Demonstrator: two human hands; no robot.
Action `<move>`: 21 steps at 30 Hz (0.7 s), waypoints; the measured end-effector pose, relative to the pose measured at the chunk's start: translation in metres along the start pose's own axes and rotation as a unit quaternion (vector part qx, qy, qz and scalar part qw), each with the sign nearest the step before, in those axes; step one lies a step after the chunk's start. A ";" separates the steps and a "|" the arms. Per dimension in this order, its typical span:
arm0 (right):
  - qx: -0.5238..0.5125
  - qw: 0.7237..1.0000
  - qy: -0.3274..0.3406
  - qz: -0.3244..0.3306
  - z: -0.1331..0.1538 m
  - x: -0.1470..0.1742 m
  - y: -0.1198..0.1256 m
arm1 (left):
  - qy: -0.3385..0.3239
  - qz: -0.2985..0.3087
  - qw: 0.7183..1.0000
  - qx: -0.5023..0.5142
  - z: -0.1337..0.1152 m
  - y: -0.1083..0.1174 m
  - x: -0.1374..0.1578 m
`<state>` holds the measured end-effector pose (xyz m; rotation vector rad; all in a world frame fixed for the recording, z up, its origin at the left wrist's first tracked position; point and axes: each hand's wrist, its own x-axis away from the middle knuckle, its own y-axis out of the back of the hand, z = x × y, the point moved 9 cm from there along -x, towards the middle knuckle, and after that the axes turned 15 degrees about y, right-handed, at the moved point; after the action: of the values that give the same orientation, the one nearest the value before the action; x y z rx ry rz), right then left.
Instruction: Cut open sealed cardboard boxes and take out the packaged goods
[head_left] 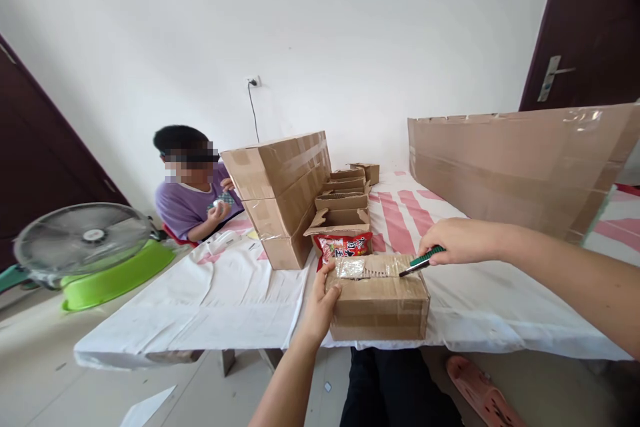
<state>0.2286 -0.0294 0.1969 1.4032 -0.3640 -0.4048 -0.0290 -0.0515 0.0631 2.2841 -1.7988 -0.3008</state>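
A taped cardboard box (380, 317) lies at the table's front edge before me. My left hand (324, 300) grips its left end, thumb on top and the other fingers partly hidden along the side. In my right hand (447, 240) is a green utility knife (424, 259), its tip at the top of the box near the right end. A ragged, torn-looking strip and clear tape run across the box top. Just behind the box rests a red printed food packet (345, 245), partly covered by it. An open cardboard box (345, 219) stands beyond the packet.
Stacked cardboard boxes (280, 197) rise on the left, and a large cardboard panel (490, 167) stands at right. More small boxes (350, 185) line up behind. Another person (197, 203) sits at left, holding something white. A fan (93, 237) and green basin (120, 277) are beyond the white-and-pink tablecloth (200, 307).
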 end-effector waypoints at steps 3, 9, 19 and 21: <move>0.007 1.000 -0.006 0.017 0.000 0.005 0.003 | 0.002 0.000 1.000 0.010 0.003 0.000 -0.002; 0.015 1.000 0.022 0.002 0.006 -0.003 0.002 | 0.001 0.001 1.000 0.017 0.001 0.001 -0.002; -0.013 0.999 0.035 -0.023 0.013 -0.007 -0.011 | -0.002 0.012 1.000 0.013 -0.002 0.000 0.000; -0.016 1.000 0.014 -0.019 0.003 0.004 -0.010 | -0.003 0.012 1.000 0.018 -0.003 0.000 0.000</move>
<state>0.2296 -0.0350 0.1877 1.3849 -0.3076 -0.4199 -0.0284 -0.0516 0.0665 2.2865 -1.8486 -0.2737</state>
